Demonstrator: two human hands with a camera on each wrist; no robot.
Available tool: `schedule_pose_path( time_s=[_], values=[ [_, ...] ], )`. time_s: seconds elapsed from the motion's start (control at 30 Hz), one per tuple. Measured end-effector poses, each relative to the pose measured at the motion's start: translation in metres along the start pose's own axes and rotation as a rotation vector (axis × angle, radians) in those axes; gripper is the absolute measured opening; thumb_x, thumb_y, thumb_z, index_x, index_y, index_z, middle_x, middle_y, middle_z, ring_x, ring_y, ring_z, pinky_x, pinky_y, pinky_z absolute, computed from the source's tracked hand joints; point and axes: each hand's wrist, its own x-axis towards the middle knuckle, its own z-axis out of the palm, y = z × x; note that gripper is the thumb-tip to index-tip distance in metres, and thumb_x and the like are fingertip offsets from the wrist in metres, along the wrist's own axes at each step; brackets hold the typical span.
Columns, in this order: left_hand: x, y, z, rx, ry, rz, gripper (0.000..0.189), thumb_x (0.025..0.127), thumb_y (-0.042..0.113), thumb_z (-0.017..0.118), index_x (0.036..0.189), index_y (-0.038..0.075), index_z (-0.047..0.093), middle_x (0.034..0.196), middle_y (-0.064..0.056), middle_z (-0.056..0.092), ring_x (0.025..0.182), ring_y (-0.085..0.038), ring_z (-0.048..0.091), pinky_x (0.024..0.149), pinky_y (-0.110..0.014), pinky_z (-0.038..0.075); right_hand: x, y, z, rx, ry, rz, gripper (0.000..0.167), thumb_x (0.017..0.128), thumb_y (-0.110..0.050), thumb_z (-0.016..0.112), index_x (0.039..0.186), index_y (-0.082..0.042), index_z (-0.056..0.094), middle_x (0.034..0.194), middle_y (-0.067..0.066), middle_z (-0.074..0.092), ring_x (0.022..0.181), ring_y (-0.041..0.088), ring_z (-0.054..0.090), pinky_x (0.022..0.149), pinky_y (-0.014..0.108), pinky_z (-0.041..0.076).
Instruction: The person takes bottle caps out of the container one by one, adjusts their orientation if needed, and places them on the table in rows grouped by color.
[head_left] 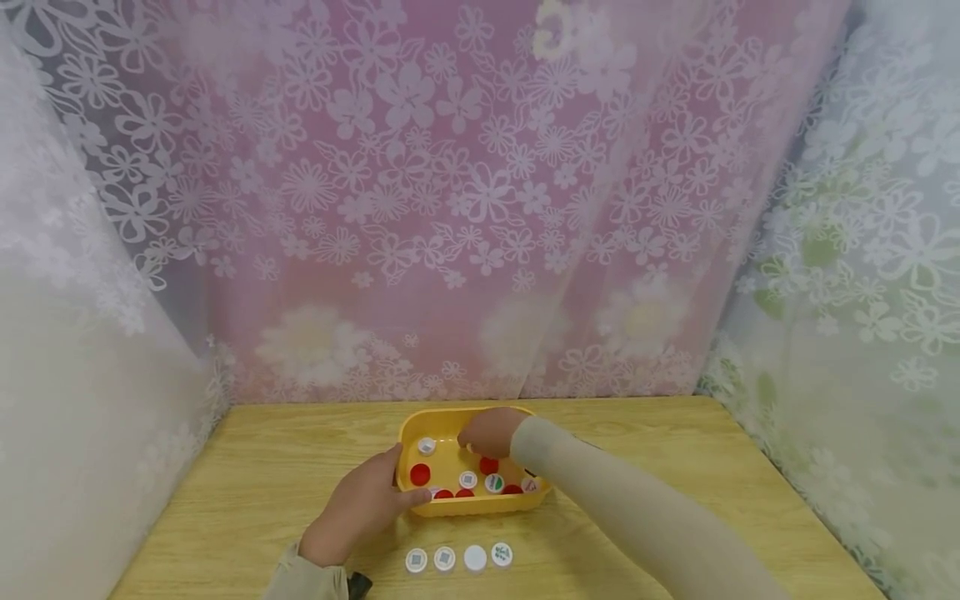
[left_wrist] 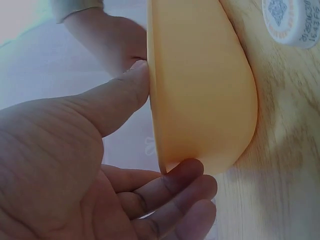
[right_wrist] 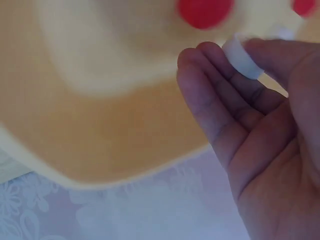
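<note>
My left hand [head_left: 363, 500] grips the left end of a yellow plastic tub [head_left: 487, 506]. In the left wrist view, its thumb lies on the tub's rim and its fingers touch the outer wall. Reaching over the far side of the tub, my right hand [head_left: 491, 430] is down inside it. The right wrist view shows that hand pinching a white bottle cap [right_wrist: 242, 60] between thumb and fingers. Around it in the tub lie several loose caps, among them a red cap [head_left: 420, 474], a white cap [head_left: 426, 446] and a white cap with a green mark [head_left: 494, 483].
A row of several white caps lies on the wooden table [head_left: 637, 533] before the tub, from a printed cap [head_left: 416, 560] at left to a green-lettered cap [head_left: 502, 554] at right. Flowered curtains [head_left: 480, 208] hang behind and at both sides.
</note>
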Motion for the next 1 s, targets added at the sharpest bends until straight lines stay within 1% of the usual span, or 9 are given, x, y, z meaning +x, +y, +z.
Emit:
schedule_pose_path(
  time_s=[0.17,0.23,0.33,0.5,0.63,0.7,0.83,0.9,1.0],
  values=[
    [-0.001,0.0,0.002,0.0,0.001,0.001,0.067,0.085,0.051,0.082,0.137,0.013,0.06,0.114,0.001,0.072,0.096,-0.013,0.066,0.084,-0.045,0.055,-0.022,0.008,-0.015,0.105,0.089,-0.07,0.029,0.098,-0.02,0.074,0.127,-0.024,0.071,0.115,-0.01,0.073,0.098,0.011,0.067,0.094,0.032,0.057],
    [-0.002,0.001,0.003,0.004,0.005,-0.006,0.071,0.086,0.052,0.081,0.14,0.013,0.059,0.117,0.001,0.072,0.099,-0.014,0.067,0.086,-0.047,0.056,-0.042,0.008,-0.026,0.152,0.138,-0.088,0.032,0.096,-0.021,0.077,0.128,-0.021,0.071,0.114,-0.008,0.072,0.097,0.01,0.065,0.093,0.031,0.057],
    [-0.002,0.001,0.004,0.012,0.007,-0.031,0.08,0.085,0.054,0.081,0.147,0.01,0.055,0.124,-0.002,0.071,0.107,-0.019,0.067,0.092,-0.05,0.055,-0.078,0.005,-0.035,0.126,0.278,-0.145,0.03,0.095,-0.027,0.078,0.123,-0.018,0.073,0.112,-0.004,0.069,0.094,0.011,0.063,0.088,0.027,0.056],
    [-0.004,0.001,0.004,0.047,0.03,-0.068,0.09,0.084,0.057,0.081,0.152,0.007,0.051,0.137,-0.011,0.064,0.121,-0.03,0.063,0.101,-0.057,0.05,-0.134,-0.006,-0.017,0.039,0.587,-0.251,0.031,0.095,-0.021,0.078,0.125,-0.013,0.073,0.108,-0.001,0.064,0.089,0.011,0.06,0.082,0.023,0.055],
    [-0.004,0.0,0.004,0.053,0.043,-0.051,0.086,0.083,0.057,0.082,0.149,0.008,0.055,0.133,-0.01,0.066,0.119,-0.03,0.064,0.1,-0.057,0.051,-0.171,-0.015,0.012,0.118,0.709,-0.282,0.024,0.092,-0.013,0.079,0.115,-0.016,0.075,0.101,-0.006,0.065,0.086,0.007,0.059,0.081,0.02,0.054],
    [-0.002,-0.001,0.004,0.043,0.039,-0.042,0.08,0.083,0.056,0.082,0.146,0.011,0.058,0.127,-0.005,0.069,0.113,-0.025,0.066,0.097,-0.054,0.052,-0.186,-0.019,0.024,0.261,0.694,-0.277,0.015,0.094,-0.014,0.077,0.108,-0.02,0.074,0.097,-0.01,0.064,0.084,0.003,0.058,0.076,0.019,0.054],
    [0.0,-0.001,0.003,0.02,0.026,-0.041,0.075,0.084,0.055,0.082,0.143,0.014,0.059,0.122,0.0,0.07,0.107,-0.018,0.066,0.093,-0.051,0.054,-0.204,-0.029,0.045,0.739,0.483,-0.25,0.009,0.1,-0.022,0.071,0.109,-0.02,0.072,0.1,-0.013,0.068,0.086,-0.002,0.061,0.074,0.021,0.056],
    [-0.001,0.001,0.003,0.015,0.022,-0.047,0.077,0.085,0.053,0.082,0.146,0.013,0.058,0.125,-0.001,0.07,0.109,-0.02,0.066,0.094,-0.052,0.053,-0.206,-0.035,0.056,0.953,0.372,-0.217,0.011,0.102,-0.022,0.069,0.11,-0.016,0.073,0.102,-0.013,0.07,0.088,-0.002,0.062,0.074,0.023,0.058],
    [-0.002,0.003,0.002,0.012,0.02,-0.061,0.081,0.086,0.05,0.082,0.15,0.011,0.054,0.132,-0.006,0.068,0.116,-0.026,0.065,0.099,-0.055,0.051,-0.2,-0.04,0.072,1.13,0.254,-0.147,0.012,0.1,-0.017,0.07,0.11,-0.011,0.074,0.1,-0.011,0.071,0.087,0.001,0.063,0.075,0.022,0.057]
  ],
)
